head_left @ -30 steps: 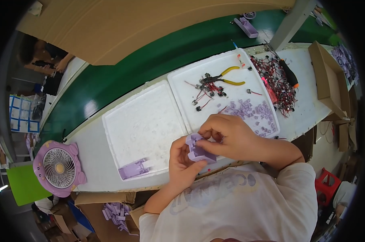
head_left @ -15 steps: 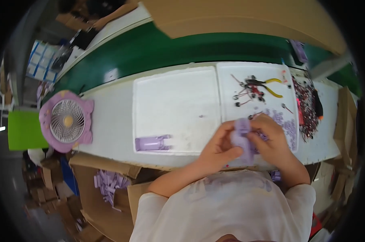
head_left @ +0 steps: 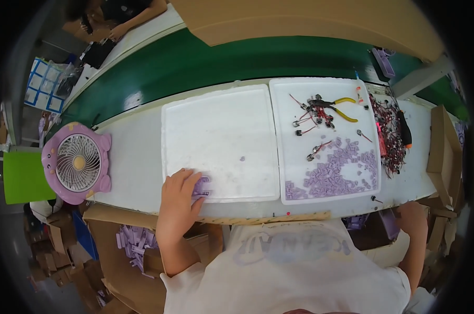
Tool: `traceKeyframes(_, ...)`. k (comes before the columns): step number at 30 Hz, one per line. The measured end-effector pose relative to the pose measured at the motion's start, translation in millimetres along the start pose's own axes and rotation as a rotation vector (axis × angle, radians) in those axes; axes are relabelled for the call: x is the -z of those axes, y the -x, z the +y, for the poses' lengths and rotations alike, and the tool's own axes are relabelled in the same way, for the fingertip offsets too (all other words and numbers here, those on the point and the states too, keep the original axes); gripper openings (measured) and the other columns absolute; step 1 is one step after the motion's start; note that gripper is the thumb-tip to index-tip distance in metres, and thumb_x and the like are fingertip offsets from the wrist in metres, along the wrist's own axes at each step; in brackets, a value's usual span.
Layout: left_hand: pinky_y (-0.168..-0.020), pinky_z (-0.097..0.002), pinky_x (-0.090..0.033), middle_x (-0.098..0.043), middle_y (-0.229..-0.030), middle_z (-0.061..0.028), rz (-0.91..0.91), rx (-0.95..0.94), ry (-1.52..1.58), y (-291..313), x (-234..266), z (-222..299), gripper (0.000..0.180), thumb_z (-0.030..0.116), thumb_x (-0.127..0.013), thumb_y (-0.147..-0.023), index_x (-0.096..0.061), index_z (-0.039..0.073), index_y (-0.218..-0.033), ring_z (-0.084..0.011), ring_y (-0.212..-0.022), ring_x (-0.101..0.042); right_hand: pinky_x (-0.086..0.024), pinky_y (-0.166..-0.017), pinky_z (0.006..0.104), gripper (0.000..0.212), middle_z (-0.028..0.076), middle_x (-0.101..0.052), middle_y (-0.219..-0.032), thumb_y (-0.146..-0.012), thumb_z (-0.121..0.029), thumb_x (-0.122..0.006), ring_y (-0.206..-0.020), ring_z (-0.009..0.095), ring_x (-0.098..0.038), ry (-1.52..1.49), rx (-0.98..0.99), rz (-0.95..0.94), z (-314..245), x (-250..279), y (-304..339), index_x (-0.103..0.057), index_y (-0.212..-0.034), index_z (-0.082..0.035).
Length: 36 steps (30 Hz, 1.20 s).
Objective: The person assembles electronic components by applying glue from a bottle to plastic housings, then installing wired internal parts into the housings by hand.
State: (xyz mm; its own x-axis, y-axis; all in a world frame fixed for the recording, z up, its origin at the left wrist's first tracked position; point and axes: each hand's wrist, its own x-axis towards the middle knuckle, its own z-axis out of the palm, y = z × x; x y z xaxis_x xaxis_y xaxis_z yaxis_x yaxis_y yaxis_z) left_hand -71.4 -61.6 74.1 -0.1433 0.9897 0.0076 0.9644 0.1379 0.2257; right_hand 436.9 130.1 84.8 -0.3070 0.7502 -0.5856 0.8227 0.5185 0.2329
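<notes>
My left hand lies over a purple plastic casing at the near left corner of the left white tray. Its fingers and thumb close around the casing, and its far end is hidden under the hand. Low on the right, past the table's near edge, my right hand grips another purple plastic casing by its outer side. Beneath that hand is a cardboard box with more purple parts in it.
The right tray holds many small purple pieces, wired components and yellow-handled pliers. A wire pile and screwdriver lie beyond. A purple fan stands left; a carton of purple parts sits below.
My hands have parted from in front of the right tray. The left moved to the casing in the left tray; the right carried a casing down to the right, beyond the table edge.
</notes>
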Motion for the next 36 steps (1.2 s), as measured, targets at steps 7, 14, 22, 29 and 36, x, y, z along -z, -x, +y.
traceKeyframes(7,-0.08,-0.0384,-0.044,-0.053,-0.1,-0.0131,0.0,0.297,0.371,-28.1,-2.9,18.8,0.052,0.011,-0.073,-0.065,-0.046,0.002,-0.108,-0.0305,-0.09,-0.054,-0.045,-0.057,0.039,0.008,0.01,-0.055,-0.068,-0.071,-0.011,-0.061,-0.067,0.029,-0.056,-0.528,0.725,0.502,-113.0,73.3,-32.6,-0.059,-0.077,-0.005)
traceKeyframes(14,-0.068,-0.0251,-0.046,-0.05,-0.094,-0.0075,0.149,0.314,1.251,-31.3,-17.2,60.9,0.059,0.007,-0.072,-0.068,-0.042,0.002,-0.118,-0.012,-0.079,-0.052,-0.045,-0.059,0.037,0.012,0.01,-0.052,-0.074,-0.076,-0.01,-0.059,-0.071,0.027,-0.056,-0.451,1.112,0.707,-243.5,128.4,-118.5,-0.059,-0.086,-0.004)
traceKeyframes(22,-0.081,-0.0474,-0.05,-0.051,-0.104,-0.0132,-0.088,0.319,2.35,-24.9,-31.6,64.1,0.043,0.031,-0.053,-0.089,-0.039,0.006,-0.121,-0.0214,-0.084,-0.056,-0.046,-0.065,0.0366,0.017,0.011,-0.051,-0.08,-0.073,-0.007,-0.056,-0.075,0.027,-0.056,-0.239,1.164,0.568,-290.5,136.4,-148.4,-0.059,-0.089,-0.004)
traceKeyframes(29,-0.064,-0.0399,-0.053,-0.049,-0.098,-0.0117,-0.148,0.357,2.511,-39.0,-26.8,71.9,0.071,0.066,-0.03,-0.084,-0.038,0.011,-0.128,-0.0195,-0.074,-0.051,-0.046,-0.062,0.0348,0.011,0.009,-0.05,-0.082,-0.072,-0.007,-0.055,-0.075,0.026,-0.056,-0.401,1.183,0.663,-291.3,126.1,-154.4,-0.058,-0.082,-0.006)
traceKeyframes(36,-0.035,-0.0239,-0.04,-0.046,-0.087,-0.0091,-0.42,0.373,2.858,-41.8,-25.6,71.9,0.076,0.069,-0.033,-0.081,-0.042,0.008,-0.127,-0.0142,-0.059,-0.041,-0.046,-0.059,0.0353,0.004,0.008,-0.049,-0.078,-0.068,-0.007,-0.055,-0.071,0.026,-0.055,-0.466,1.204,0.599,-292.9,128.0,-155.4,-0.054,-0.072,-0.007)
